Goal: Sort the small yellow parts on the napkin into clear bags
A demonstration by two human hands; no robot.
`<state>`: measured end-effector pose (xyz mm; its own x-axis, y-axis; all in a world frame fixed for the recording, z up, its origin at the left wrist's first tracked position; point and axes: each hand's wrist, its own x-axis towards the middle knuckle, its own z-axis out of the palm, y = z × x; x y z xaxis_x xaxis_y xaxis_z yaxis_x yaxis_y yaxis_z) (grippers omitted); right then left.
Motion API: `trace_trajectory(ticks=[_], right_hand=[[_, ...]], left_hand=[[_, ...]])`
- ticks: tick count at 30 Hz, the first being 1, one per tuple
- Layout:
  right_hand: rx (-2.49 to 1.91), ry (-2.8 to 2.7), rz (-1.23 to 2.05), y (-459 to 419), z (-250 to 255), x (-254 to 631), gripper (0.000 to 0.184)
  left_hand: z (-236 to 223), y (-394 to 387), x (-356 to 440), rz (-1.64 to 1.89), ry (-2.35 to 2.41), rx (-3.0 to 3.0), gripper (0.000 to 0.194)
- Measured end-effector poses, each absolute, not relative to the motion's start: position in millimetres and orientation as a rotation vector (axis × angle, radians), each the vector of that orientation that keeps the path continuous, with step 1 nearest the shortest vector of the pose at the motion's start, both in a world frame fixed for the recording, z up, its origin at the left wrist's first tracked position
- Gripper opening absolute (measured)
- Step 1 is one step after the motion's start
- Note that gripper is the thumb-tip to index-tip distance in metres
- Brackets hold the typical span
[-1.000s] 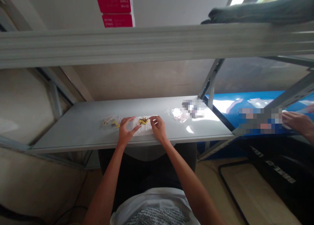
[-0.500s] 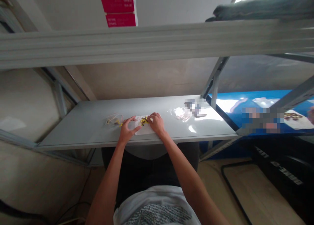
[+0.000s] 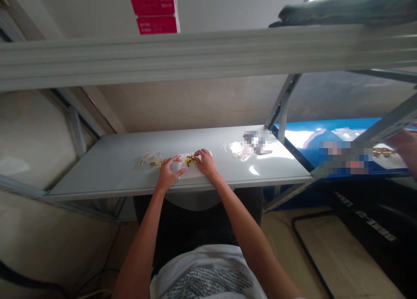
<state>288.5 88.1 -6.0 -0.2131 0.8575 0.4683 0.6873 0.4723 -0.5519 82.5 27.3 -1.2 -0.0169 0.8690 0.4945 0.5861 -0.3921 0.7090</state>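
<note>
1. Landmark: white paper sheet [image 3: 193, 165], lying flat on a grey steel shelf [image 3: 97, 177], directly in front of the person's chest.
2. Small yellow wire-leaded components [image 3: 189, 161] form a loose cluster on the sheet, near its far edge. Exact part type too small to tell.
3. Left hand [image 3: 167, 174]: on the near-left part of the sheet, just left of the cluster. Grip spread, fingers fanned out and palm down, with nothing held.
4. Right hand [image 3: 206, 163]: on the sheet, just right of the cluster and touching its edge. Grip drawn together, fingertips [image 3: 196, 154] bunched at the yellow parts. Cannot tell whether any part is pinched.
5. Clear plastic bag [image 3: 150, 159] with more yellow parts: left of the sheet, almost touching it.
6. Second clear plastic bag [image 3: 237, 150]: right of the sheet, well apart from it. Contents cannot be made out.
7. Pixelated patch [image 3: 259, 141] beyond the second bag: contents hidden.
8. Far right of the sheet, well apart: a second person's hand [image 3: 402, 149] at the frame edge, beside a white card [image 3: 386, 153] bearing small yellow-brown parts, on a blue panel [image 3: 325, 136].
9. Overhead, above the sheet: steel shelf rail [image 3: 195, 58], with red boxes [image 3: 153, 8] beyond it.
</note>
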Motion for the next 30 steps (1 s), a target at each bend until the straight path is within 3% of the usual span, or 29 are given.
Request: trace_trajectory(ticks=[6, 14, 26, 30], right_hand=[[-1.451, -1.952, 0.279, 88.3, -4.9, 290.6, 0.043], [-1.452, -1.974, 0.205, 83.8, -2.0, 288.8, 0.047], [-1.463, -1.996, 0.212, 84.2, 2.7, 289.9, 0.016], [-1.454, -2.030, 0.232, 87.1, 2.5, 290.1, 0.013]], left_hand=[[-3.1, 27.2, 82.5, 1.360, 1.538, 1.929, 0.055], [-5.3, 29.1, 80.9, 1.366, 1.531, 1.949, 0.053], [-3.0, 27.4, 82.6, 1.377, 1.538, 1.925, 0.055], [-2.0, 26.7, 83.1, 1.376, 1.534, 1.915, 0.055]])
